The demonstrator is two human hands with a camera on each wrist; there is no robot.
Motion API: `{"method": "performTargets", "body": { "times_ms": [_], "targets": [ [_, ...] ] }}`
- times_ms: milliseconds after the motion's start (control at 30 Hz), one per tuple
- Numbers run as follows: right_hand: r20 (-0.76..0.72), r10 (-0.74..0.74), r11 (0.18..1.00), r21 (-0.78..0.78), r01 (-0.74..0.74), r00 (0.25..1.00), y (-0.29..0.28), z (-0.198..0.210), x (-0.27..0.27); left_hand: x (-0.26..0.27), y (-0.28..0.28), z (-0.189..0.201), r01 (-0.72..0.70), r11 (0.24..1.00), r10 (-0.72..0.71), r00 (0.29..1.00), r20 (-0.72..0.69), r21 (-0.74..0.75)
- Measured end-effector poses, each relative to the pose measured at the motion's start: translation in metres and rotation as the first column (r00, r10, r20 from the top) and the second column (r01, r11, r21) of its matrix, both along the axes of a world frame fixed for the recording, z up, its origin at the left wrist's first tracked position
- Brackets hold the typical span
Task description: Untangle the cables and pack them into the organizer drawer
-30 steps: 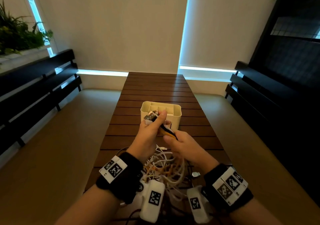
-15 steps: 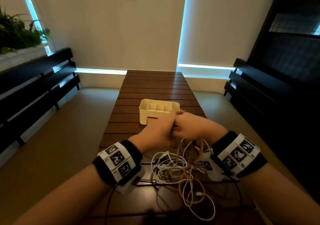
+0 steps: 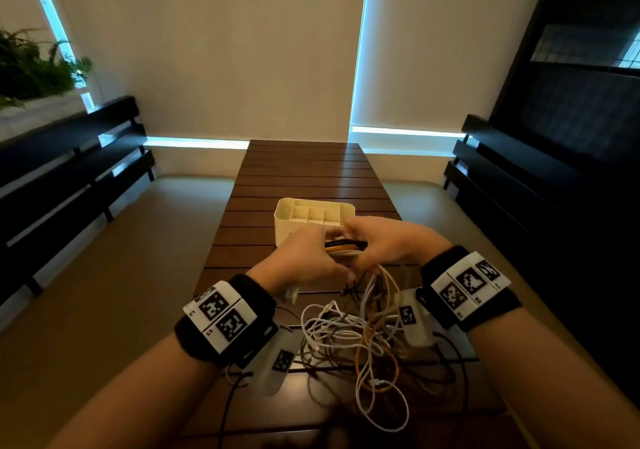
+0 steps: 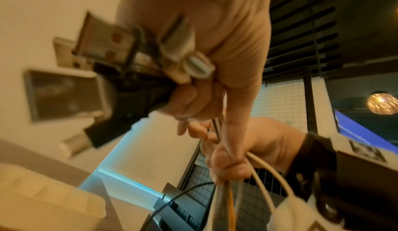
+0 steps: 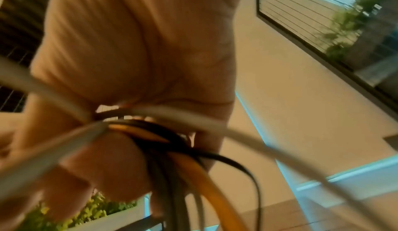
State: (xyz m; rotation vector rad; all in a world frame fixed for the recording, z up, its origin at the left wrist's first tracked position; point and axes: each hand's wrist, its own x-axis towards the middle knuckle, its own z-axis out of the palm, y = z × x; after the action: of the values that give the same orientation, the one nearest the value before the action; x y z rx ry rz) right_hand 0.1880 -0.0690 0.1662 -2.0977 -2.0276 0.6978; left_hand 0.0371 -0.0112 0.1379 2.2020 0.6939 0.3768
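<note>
Both hands meet just in front of the white divided organizer (image 3: 313, 211) on the slatted wooden table (image 3: 304, 171). My left hand (image 3: 311, 258) grips a bunch of cable ends; in the left wrist view several USB plugs (image 4: 103, 50) stick out of its fist (image 4: 193, 64). My right hand (image 3: 384, 244) holds the same bundle of black, orange and white cables (image 3: 344, 248), with strands (image 5: 172, 137) wrapped across its fingers (image 5: 112, 165). A tangled heap of white and orange cables (image 3: 360, 344) hangs from the hands down to the near table edge.
Dark slatted benches run along the left (image 3: 69, 171) and the right (image 3: 519, 185) of the table. Behind the organizer the table top stretches to pale roller blinds (image 3: 221, 50). A planter with green leaves (image 3: 31, 67) stands at the far left.
Both hands came down from in front of the organizer and closed together. They have since parted slightly, showing a short stretch of black, orange and white cable between them.
</note>
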Motion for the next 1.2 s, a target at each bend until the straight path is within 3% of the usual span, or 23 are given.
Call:
{"method": "performTargets", "body": {
  "times_ms": [33,133,233,300,400,467,533,667,800,867,1033,1200],
  "targets": [
    [0.050,-0.015,1.000,0.018,0.014,0.999,0.000,-0.003,0.003,-0.001,0.001,-0.001,-0.013,0.998,0.016,0.998,0.056,-0.064],
    [0.013,-0.001,1.000,-0.001,0.001,1.000,-0.005,-0.009,0.014,-0.008,0.001,-0.001,-0.031,0.959,0.091,0.975,0.203,-0.281],
    [-0.221,0.004,0.999,0.041,0.005,0.975,-0.016,-0.017,0.029,-0.016,0.006,-0.007,-0.024,0.886,0.152,0.958,0.242,-0.462],
    [-0.428,-0.040,0.980,0.158,0.118,0.903,-0.023,-0.025,0.028,-0.018,0.007,-0.013,-0.017,0.867,0.145,0.964,0.221,-0.498],
    [-0.687,-0.069,0.933,0.213,0.291,0.724,-0.027,-0.039,0.012,-0.016,0.002,-0.016,0.011,0.819,0.140,0.966,0.219,-0.574],
    [-0.791,-0.081,0.906,0.196,0.376,0.607,-0.025,-0.045,-0.001,-0.013,0.000,-0.018,0.012,0.809,0.170,0.952,0.255,-0.587],
    [-0.818,-0.068,0.892,0.206,0.402,0.571,-0.027,-0.048,-0.012,-0.010,0.000,-0.020,-0.001,0.787,0.241,0.921,0.305,-0.617],
    [-0.726,0.022,0.909,0.301,0.289,0.687,-0.029,-0.050,-0.035,-0.002,-0.001,-0.020,-0.027,0.698,0.426,0.818,0.386,-0.715],
    [-0.485,-0.085,0.842,0.432,0.323,0.870,-0.019,-0.062,-0.048,0.006,-0.010,-0.015,0.030,0.605,0.510,0.753,0.415,-0.796],
    [-0.418,-0.129,0.832,0.448,0.328,0.899,-0.016,-0.070,-0.050,0.007,-0.012,-0.014,0.041,0.592,0.525,0.738,0.423,-0.805],
    [-0.330,-0.141,0.836,0.465,0.291,0.933,-0.016,-0.077,-0.055,0.007,-0.011,-0.018,0.057,0.598,0.462,0.790,0.402,-0.799],
    [-0.199,-0.094,0.871,0.459,0.178,0.975,-0.015,-0.083,-0.051,0.007,-0.010,-0.026,-0.028,0.627,0.456,0.823,0.338,-0.778]
  ]
}}
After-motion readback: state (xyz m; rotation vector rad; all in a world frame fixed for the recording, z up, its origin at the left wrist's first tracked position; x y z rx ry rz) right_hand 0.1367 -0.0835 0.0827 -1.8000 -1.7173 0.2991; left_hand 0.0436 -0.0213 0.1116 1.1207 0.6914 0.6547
